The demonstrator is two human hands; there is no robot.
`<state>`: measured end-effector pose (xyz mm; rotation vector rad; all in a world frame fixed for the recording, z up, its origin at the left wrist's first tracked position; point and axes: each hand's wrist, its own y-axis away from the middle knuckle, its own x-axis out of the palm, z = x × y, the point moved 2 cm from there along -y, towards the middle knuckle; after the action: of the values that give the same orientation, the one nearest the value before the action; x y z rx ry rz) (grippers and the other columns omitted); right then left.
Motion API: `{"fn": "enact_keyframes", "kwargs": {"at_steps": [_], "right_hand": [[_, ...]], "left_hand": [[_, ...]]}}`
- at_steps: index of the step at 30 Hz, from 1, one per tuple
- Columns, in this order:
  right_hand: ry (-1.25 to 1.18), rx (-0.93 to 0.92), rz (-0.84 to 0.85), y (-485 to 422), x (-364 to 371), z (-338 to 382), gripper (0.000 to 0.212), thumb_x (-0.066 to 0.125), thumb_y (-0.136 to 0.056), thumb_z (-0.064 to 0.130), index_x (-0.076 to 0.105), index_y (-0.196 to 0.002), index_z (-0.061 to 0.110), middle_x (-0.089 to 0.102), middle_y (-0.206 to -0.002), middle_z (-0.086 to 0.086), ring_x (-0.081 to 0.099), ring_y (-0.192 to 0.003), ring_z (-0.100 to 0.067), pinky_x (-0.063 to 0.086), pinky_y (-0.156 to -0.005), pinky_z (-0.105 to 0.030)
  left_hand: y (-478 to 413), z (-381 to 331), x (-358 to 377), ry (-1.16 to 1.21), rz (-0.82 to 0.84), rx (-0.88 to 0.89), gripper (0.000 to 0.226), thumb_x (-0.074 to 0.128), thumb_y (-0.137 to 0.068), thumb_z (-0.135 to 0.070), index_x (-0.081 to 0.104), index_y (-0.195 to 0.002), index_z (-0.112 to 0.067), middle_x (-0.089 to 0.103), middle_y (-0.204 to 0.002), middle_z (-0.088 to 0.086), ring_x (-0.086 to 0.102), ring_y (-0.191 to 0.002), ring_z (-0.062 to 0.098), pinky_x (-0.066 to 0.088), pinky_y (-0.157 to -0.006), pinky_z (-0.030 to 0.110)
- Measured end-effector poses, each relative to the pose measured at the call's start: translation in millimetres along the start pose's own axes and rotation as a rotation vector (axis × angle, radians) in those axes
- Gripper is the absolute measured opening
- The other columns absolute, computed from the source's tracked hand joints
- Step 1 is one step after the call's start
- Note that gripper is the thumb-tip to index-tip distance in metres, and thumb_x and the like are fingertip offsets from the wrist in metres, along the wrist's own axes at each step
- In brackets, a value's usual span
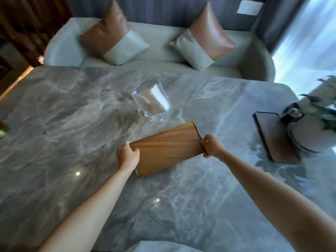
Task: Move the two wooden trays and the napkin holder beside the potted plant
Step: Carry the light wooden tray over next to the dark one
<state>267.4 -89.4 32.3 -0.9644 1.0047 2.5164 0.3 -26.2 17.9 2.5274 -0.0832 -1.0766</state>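
Our left hand (128,155) and right hand (211,145) clasp the wooden tray (166,148) by its 2 short ends above the tabletop (72,124); we judge it stiff, light, smooth.

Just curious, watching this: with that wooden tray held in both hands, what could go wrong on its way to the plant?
The wooden tray is pinched only at its short ends by the left hand and right hand, so it might slip. Swinging it right could clip the clear napkin holder, or bump the second tray and potted plant.
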Motion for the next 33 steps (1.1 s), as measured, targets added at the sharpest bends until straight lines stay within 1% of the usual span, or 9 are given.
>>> {"fn": "enact_keyframes", "kwargs": {"at_steps": [3, 7, 8, 11, 16, 21, 24, 29, 33], "right_hand": [[-0.031, 0.074, -0.056, 9, -32, -43, 0.013, 0.036, -0.089, 0.01, 0.045, -0.08, 0.007, 0.045, -0.018, 0.003, 0.045, -0.017, -0.006, 0.045, -0.052, -0.026], [-0.098, 0.161, -0.157, 27, -67, -98, 0.022, 0.041, -0.089, 0.015, 0.044, -0.068, 0.014, 0.047, -0.019, 0.005, 0.048, -0.02, -0.006, 0.044, -0.043, -0.022], [-0.109, 0.169, -0.182, 33, -74, -109, 0.023, 0.042, -0.089, 0.015, 0.044, -0.066, 0.014, 0.048, -0.022, 0.003, 0.048, -0.021, -0.006, 0.043, -0.042, -0.02], [-0.178, 0.2, -0.244, 48, -86, -137, 0.029, 0.045, -0.09, 0.014, 0.042, -0.062, 0.015, 0.054, -0.048, -0.004, 0.049, -0.025, -0.006, 0.043, -0.038, -0.016], [-0.356, 0.261, -0.271, 53, -95, -166, 0.028, 0.048, -0.091, 0.01, 0.043, -0.064, 0.016, 0.054, -0.054, -0.008, 0.052, -0.036, -0.014, 0.047, -0.039, -0.024], [-0.61, 0.368, -0.27, 40, -98, -191, 0.026, 0.05, -0.091, 0.009, 0.04, -0.067, 0.013, 0.052, -0.067, -0.008, 0.054, -0.04, -0.017, 0.048, -0.032, -0.022], [-0.705, 0.437, -0.249, 29, -97, -202, 0.028, 0.051, -0.09, 0.009, 0.037, -0.067, 0.014, 0.054, -0.064, -0.008, 0.055, -0.043, -0.018, 0.049, -0.038, -0.024], [-0.816, 0.501, -0.209, 11, -81, -205, 0.029, 0.05, -0.092, 0.011, 0.039, -0.064, 0.013, 0.055, -0.051, -0.008, 0.055, -0.042, -0.016, 0.047, -0.041, -0.022], [-0.936, 0.525, -0.232, -4, -68, -201, 0.029, 0.044, -0.094, 0.013, 0.044, -0.065, 0.011, 0.057, -0.052, -0.009, 0.056, -0.044, -0.017, 0.049, -0.043, -0.024]], "left_hand": [[10, -36, 35, -0.048, 0.068, 0.055, 0.05, 0.051, -0.089, -0.012, 0.042, -0.138, -0.003, 0.044, -0.138, 0.025, 0.043, -0.128, 0.038, 0.037, -0.11, 0.041], [21, -83, 85, -0.095, 0.158, 0.122, 0.051, 0.048, -0.09, -0.015, 0.04, -0.14, -0.004, 0.038, -0.142, 0.025, 0.038, -0.131, 0.039, 0.034, -0.113, 0.043], [23, -95, 97, -0.113, 0.175, 0.132, 0.051, 0.048, -0.09, -0.015, 0.039, -0.14, -0.005, 0.038, -0.143, 0.024, 0.037, -0.132, 0.038, 0.034, -0.113, 0.043], [27, -131, 132, -0.209, 0.181, 0.176, 0.049, 0.048, -0.09, -0.018, 0.044, -0.137, -0.006, 0.04, -0.141, 0.023, 0.039, -0.13, 0.039, 0.034, -0.111, 0.043], [28, -195, 182, -0.364, 0.199, 0.274, 0.046, 0.045, -0.093, -0.022, 0.045, -0.135, -0.003, 0.037, -0.143, 0.022, 0.035, -0.132, 0.039, 0.031, -0.111, 0.045], [19, -252, 231, -0.531, 0.257, 0.438, 0.046, 0.041, -0.094, -0.023, 0.043, -0.135, -0.002, 0.036, -0.144, 0.023, 0.035, -0.132, 0.04, 0.032, -0.111, 0.046], [15, -278, 259, -0.596, 0.301, 0.522, 0.044, 0.04, -0.093, -0.022, 0.047, -0.132, -0.002, 0.039, -0.142, 0.023, 0.039, -0.129, 0.04, 0.036, -0.109, 0.047], [12, -316, 300, -0.686, 0.338, 0.635, 0.045, 0.038, -0.094, -0.022, 0.044, -0.136, -0.006, 0.035, -0.146, 0.02, 0.033, -0.133, 0.038, 0.032, -0.111, 0.046], [8, -339, 329, -0.719, 0.389, 0.732, 0.048, 0.038, -0.094, -0.02, 0.04, -0.141, -0.012, 0.033, -0.149, 0.016, 0.031, -0.136, 0.035, 0.029, -0.112, 0.045]]}}
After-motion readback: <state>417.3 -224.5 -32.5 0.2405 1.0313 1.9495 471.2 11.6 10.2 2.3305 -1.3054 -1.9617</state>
